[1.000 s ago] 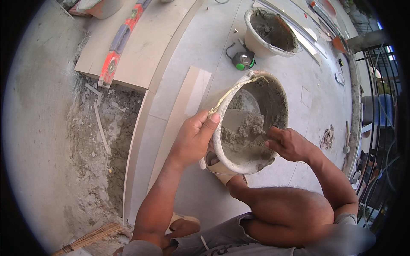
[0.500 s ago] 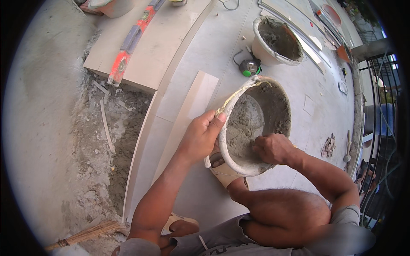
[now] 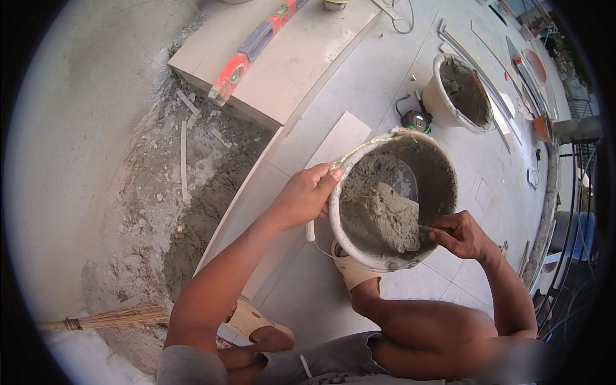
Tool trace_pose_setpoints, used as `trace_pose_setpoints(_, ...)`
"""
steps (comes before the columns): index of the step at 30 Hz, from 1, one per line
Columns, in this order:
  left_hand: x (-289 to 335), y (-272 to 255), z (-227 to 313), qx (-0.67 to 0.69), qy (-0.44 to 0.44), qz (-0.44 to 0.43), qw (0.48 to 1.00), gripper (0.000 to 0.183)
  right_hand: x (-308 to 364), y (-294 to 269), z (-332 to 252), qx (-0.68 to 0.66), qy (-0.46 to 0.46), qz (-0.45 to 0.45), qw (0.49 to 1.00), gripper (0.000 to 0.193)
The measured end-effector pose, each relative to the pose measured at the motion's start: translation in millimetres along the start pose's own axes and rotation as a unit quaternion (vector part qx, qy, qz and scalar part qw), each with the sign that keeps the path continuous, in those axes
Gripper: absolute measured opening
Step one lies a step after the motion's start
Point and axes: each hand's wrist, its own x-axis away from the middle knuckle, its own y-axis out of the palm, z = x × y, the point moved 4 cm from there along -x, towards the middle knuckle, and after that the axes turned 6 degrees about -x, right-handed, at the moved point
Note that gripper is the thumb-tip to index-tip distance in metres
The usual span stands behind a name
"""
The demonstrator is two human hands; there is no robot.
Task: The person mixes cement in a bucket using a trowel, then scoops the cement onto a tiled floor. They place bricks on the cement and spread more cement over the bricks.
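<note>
My left hand (image 3: pixel 301 196) grips the rim of a mortar-crusted bucket (image 3: pixel 438 165), thumb on top at its left side. The bucket tilts so that its inside faces me. My right hand (image 3: pixel 464 235) is closed around the handle end of a trowel (image 3: pixel 412 209) at the bucket's right rim. A heap of wet grey mortar (image 3: pixel 389 220) lies on the trowel, inside the bucket, and covers most of the blade. More mortar coats the bucket's inner wall. The bucket's thin wire handle hangs down on the near side, with a white grip (image 3: pixel 310 231).
A second mortar bucket (image 3: pixel 436 96) stands far right, beside a black-and-green tape measure (image 3: pixel 416 120). A red spirit level (image 3: pixel 256 42) lies on the tiled step (image 3: pixel 308 61). Left are a rubble-filled trench (image 3: pixel 212 173) and a straw broom (image 3: pixel 122 317). Long strips (image 3: pixel 478 74) lie at the back right.
My right hand has risen from down inside the bucket to its right rim, bringing up a trowel heaped with mortar. My left hand still holds the rim. The view has shifted.
</note>
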Motion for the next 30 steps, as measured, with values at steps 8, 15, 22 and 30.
trace_pose_setpoints(8,125,-78,-32,-0.385,0.031,0.021,0.922,0.046,14,-23,-40,0.009,-0.046,0.042,0.998,0.030)
trace_pose_setpoints(15,299,-62,-144,-0.140,-0.177,-0.006,0.974,0.038,-47,7,-157,0.071,-0.177,-0.078,0.979,0.025)
trace_pose_setpoints(22,408,39,-204,0.080,-0.390,-0.140,0.907,0.034,-111,56,-248,0.141,-0.204,-0.183,0.951,0.021)
trace_pose_setpoints(30,365,-54,-88,-0.042,-0.250,-0.160,0.954,0.031,-163,121,-324,0.214,-0.199,-0.239,0.926,0.017)
